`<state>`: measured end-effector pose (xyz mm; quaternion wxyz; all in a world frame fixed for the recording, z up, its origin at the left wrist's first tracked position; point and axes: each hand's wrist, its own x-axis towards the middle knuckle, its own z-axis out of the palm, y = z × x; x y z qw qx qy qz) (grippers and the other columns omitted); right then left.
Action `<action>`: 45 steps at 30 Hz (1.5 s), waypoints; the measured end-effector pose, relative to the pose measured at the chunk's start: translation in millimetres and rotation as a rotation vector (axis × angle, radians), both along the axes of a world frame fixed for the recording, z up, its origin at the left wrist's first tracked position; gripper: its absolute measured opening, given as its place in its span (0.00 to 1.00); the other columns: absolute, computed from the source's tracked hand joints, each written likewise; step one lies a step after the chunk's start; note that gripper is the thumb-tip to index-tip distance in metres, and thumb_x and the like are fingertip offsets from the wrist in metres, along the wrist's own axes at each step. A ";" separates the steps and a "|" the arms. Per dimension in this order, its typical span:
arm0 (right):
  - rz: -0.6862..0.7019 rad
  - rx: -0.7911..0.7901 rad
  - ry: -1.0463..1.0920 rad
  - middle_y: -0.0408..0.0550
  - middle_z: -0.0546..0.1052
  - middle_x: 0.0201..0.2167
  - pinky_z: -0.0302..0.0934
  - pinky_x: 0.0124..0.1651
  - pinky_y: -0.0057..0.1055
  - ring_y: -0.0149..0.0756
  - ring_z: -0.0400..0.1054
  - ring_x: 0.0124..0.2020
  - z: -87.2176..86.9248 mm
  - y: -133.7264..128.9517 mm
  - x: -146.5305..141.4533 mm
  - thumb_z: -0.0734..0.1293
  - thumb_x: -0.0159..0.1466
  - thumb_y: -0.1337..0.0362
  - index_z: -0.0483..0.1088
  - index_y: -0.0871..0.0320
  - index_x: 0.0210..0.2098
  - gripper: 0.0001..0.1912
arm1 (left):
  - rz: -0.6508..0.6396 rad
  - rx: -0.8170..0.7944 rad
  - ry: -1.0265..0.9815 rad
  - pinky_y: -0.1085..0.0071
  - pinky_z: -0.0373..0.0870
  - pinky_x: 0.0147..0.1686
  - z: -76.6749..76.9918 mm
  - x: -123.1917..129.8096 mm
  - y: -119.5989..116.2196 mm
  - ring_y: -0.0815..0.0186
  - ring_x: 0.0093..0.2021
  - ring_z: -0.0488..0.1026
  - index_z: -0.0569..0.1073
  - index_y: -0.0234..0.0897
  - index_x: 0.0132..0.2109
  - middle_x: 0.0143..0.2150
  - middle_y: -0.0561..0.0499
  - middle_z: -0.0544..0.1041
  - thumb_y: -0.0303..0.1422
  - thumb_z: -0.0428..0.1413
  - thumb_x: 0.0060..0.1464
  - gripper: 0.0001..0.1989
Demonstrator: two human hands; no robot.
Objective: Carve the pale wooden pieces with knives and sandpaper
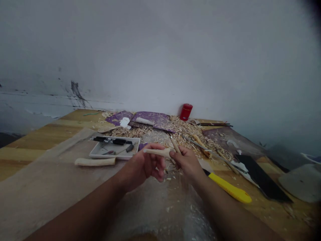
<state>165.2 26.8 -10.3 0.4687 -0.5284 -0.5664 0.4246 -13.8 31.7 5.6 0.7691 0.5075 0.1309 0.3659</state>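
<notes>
The left hand (142, 164) curls its fingers around a pale wooden piece (157, 152), which points across toward the right hand (188, 164). The right hand is closed around the wooden handle of a carving tool (175, 145), its knuckles up and the wooden piece's tip against its fingers. Exactly where the blade meets the wood is hidden. Both hands hover over a clear plastic sheet (160, 207) scattered with chips.

Just right of the right wrist lies a yellow utility knife (232, 188), and beyond it a black sheet (262, 177) sits tilted on the table (32, 144). To the left, a second pale carving (95, 162) lies beside a white tray (100, 156) holding dark-handled tools.

Farther on, gouges (200, 142) lie among a heap of wood shavings (185, 130). Behind these are a purple mat (152, 120) and a red tin (186, 112), standing upright against the white wall (160, 57).
</notes>
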 end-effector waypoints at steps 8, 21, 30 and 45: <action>0.150 0.047 -0.077 0.38 0.61 0.18 0.50 0.20 0.22 0.25 0.54 0.18 2.7 -15.5 -21.1 0.58 0.58 0.52 0.64 0.60 0.28 0.16 | 0.359 0.235 0.296 0.77 0.60 0.19 -7.9 3.2 -0.2 0.74 0.18 0.64 0.66 0.34 0.32 0.21 0.55 0.67 0.39 0.52 0.48 0.11; 0.102 0.172 -1.136 0.44 0.70 0.26 0.51 0.30 0.25 0.30 0.62 0.29 34.1 -16.3 52.7 0.60 0.58 0.59 0.69 0.58 0.28 0.10 | 0.801 0.023 0.080 0.77 0.60 0.16 -7.6 -6.9 26.7 0.76 0.12 0.55 0.61 0.37 0.25 0.13 0.62 0.59 0.27 0.55 0.38 0.07; -0.029 0.172 -1.351 0.53 0.69 0.36 0.49 0.43 0.32 0.38 0.59 0.41 4.5 -30.0 40.1 0.57 0.60 0.62 0.69 0.58 0.39 0.13 | 0.366 0.096 0.340 0.79 0.54 0.11 -9.2 -0.8 15.9 0.73 0.12 0.62 0.65 0.33 0.26 0.14 0.56 0.65 0.26 0.54 0.37 0.05; 0.389 0.396 -0.976 0.42 0.67 0.25 0.52 0.30 0.23 0.27 0.60 0.27 18.5 19.0 11.2 0.56 0.60 0.67 0.62 0.60 0.31 0.05 | 0.378 0.023 0.179 0.77 0.58 0.16 -4.4 -1.7 10.6 0.73 0.17 0.63 0.68 0.32 0.24 0.17 0.54 0.65 0.33 0.51 0.45 0.09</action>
